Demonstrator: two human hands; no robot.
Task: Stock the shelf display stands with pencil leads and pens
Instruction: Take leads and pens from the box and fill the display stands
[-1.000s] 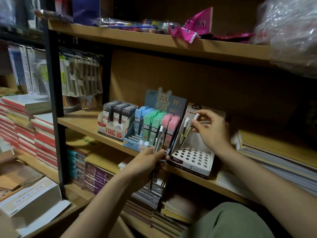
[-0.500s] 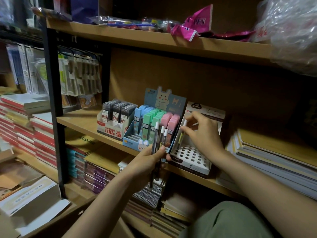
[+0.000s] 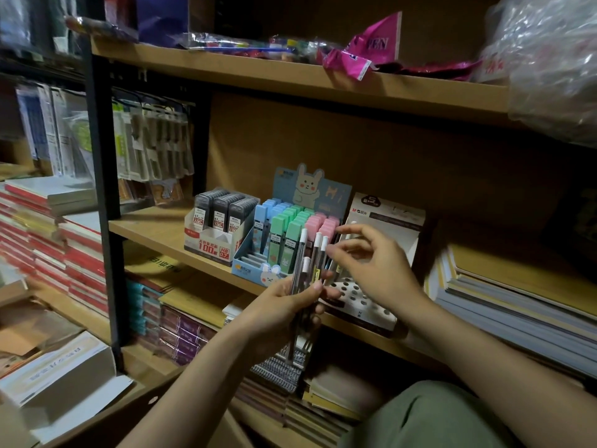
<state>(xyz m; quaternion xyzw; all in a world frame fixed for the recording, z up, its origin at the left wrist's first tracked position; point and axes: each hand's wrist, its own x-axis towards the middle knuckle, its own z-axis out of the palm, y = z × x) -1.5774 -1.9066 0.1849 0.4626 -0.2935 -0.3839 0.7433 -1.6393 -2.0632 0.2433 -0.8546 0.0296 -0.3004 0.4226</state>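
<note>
The left hand is closed around a small bundle of pens, gripping them near the middle so that their white caps stand up above the fingers and their lower ends hang down below the palm. The right hand is just beside the bundle on its right; the thumb and first finger are bent toward each other close to the white caps, but I cannot tell if they already pinch one pen or only reach for it. Behind the right hand stands the white pen stand with many round holes on its top, resting on the wooden shelf. Most of the holes that show look empty, though at least one pen seems to stand near the back, partly hidden by the fingers. To its left are the blue rabbit box with pastel lead cases and the grey lead box, both looking nearly full. The pens are probably very light, stiff and smooth, so in my opinion they slide easily against each other and one may slip out of a loose grip. I think it is best to take one pen just under its cap with two fingertips, pull it straight up from the bundle, and then lower its thin end into a hole. The cardboard stand is light too and may shift if pushed.
</note>
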